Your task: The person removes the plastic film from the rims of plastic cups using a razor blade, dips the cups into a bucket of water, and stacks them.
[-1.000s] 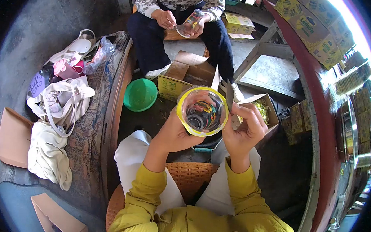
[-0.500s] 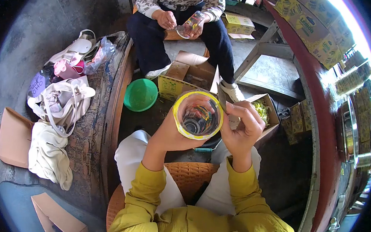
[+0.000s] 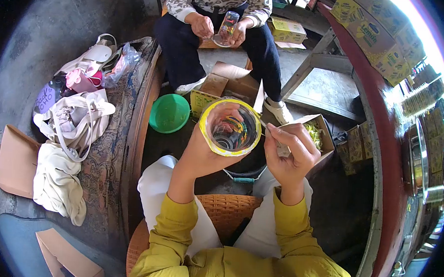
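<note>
A clear plastic cup (image 3: 231, 127) with a yellow rim and a printed side is turned with its round end toward me. My left hand (image 3: 197, 155) wraps around it from the left and below. Just right of the rim, my right hand (image 3: 292, 151) pinches a thin blade (image 3: 263, 123), whose tip points up and left beside the cup. Across from me a seated person holds a similar clear cup (image 3: 229, 26) in one hand (image 3: 240, 33), with the fingers of the other hand (image 3: 202, 26) pinched beside it.
Between us stand a green basin (image 3: 169, 113) and an open carton (image 3: 202, 102). A box (image 3: 327, 144) with yellow strips is right of my right hand. A dark bucket with a teal handle (image 3: 243, 180) sits below the cup. Bags (image 3: 77, 118) lie at the left.
The cup and my left hand have moved slightly left and up. The blade in my right hand has turned and now shows as a thin edge. The other person's cup stands more upright.
</note>
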Demonstrator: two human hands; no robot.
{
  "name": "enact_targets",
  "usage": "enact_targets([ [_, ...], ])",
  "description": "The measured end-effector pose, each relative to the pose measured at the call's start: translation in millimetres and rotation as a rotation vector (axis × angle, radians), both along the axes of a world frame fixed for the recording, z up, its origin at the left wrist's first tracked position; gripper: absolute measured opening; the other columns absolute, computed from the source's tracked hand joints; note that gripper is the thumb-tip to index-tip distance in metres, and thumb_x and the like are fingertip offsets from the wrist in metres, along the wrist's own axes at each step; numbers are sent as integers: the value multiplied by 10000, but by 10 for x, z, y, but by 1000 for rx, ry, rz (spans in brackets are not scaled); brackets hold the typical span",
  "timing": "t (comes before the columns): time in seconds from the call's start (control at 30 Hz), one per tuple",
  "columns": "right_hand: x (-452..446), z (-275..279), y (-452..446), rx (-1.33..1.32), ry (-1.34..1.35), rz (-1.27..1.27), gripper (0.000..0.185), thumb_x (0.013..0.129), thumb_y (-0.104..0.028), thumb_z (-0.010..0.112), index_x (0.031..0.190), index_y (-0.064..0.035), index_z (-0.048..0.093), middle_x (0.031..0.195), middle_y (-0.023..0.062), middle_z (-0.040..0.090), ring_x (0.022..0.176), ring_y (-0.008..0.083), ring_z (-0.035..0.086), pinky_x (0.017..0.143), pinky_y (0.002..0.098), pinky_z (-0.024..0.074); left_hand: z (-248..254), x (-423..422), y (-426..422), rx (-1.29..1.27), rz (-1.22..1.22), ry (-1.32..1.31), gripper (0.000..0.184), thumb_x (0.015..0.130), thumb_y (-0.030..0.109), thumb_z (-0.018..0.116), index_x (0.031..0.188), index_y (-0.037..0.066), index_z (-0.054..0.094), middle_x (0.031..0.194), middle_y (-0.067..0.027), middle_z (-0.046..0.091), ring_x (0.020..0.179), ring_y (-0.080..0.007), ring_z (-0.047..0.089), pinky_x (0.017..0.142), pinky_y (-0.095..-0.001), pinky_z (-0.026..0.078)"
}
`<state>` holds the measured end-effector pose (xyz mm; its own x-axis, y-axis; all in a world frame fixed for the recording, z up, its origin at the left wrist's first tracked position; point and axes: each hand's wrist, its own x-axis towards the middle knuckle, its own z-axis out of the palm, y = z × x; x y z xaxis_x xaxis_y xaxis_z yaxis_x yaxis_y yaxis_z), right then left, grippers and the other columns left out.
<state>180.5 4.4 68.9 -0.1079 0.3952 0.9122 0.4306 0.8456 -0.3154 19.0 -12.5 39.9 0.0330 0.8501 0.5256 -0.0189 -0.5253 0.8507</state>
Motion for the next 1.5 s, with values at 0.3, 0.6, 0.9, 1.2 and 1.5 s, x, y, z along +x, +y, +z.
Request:
enact_targets([
  [0.3,10,-18,3,105,-120,-43,222,583,111,655,762,-18,633,646,53,551,551,183,550,479,269,443,19,-8,-14,1,-12,112,675,572,113,782,1156,41,452,1003,-54,537,906,-133,532,772,-256,434],
  [0.6,28,-26,22,10,-69,-41,178,619,97,640,761,-10,641,642,67,564,546,180,556,495,254,446,15,43,-26,2,-63,111,669,572,111,780,1157,39,463,1042,-62,528,929,-136,527,799,-265,431],
  [0.9,38,-60,-26,-217,199,66,165,611,58,670,763,4,637,617,75,579,530,129,561,491,219,429,30,13,-25,-29,-31,81,665,552,94,790,1133,40,470,1041,-59,527,918,-123,531,792,-259,438],
  [1.2,-17,-78,-69,-232,190,78,152,604,62,666,742,10,627,607,72,572,515,133,554,482,220,427,43,6,-42,-13,-28,48,715,565,70,786,1175,37,415,1041,-66,522,976,-140,514,812,-267,433],
  [1.5,-56,-97,-81,-165,174,44,138,606,41,685,725,9,623,602,80,570,506,140,552,467,220,419,-3,14,-25,-16,-45,1,722,563,65,786,1178,37,410,1050,-61,504,974,-146,514,814,-267,431],
])
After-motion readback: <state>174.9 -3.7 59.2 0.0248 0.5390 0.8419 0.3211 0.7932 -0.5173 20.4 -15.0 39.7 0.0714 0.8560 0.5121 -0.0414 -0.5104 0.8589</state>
